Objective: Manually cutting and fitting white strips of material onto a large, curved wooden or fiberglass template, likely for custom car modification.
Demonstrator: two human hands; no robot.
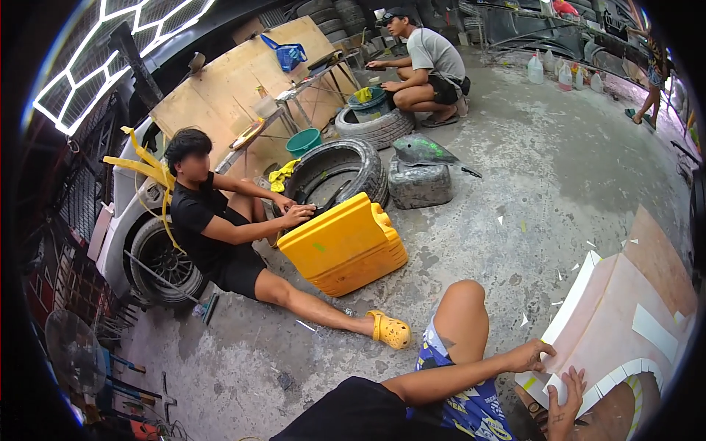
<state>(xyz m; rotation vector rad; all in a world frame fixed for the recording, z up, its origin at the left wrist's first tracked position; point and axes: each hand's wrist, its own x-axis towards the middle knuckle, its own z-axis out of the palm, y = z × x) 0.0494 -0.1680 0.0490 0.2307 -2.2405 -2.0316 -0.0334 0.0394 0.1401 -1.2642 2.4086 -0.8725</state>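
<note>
A large pinkish-beige panel (596, 312) with a curved arch cut-out lies at my right side. White strips (568, 311) run along its border, and short white pieces (610, 382) line the arch. My left hand (528, 357) is closed at the panel's near left edge, its fingers bent over the white border. Just below, my right hand (565, 404) rests against a white strip by the arch, fingers extended and apart. What lies under its palm is hidden. A white rectangular piece (654, 332) sits on the panel's face.
A person in black (209, 213) sits at left, hands by a yellow plastic box (342, 250). Tyres (340, 173) and a grey block (419, 182) stand behind. Another person (434, 62) squats by a bucket (368, 104). White scraps (524, 320) litter the concrete floor; bottles (565, 76) stand farther back.
</note>
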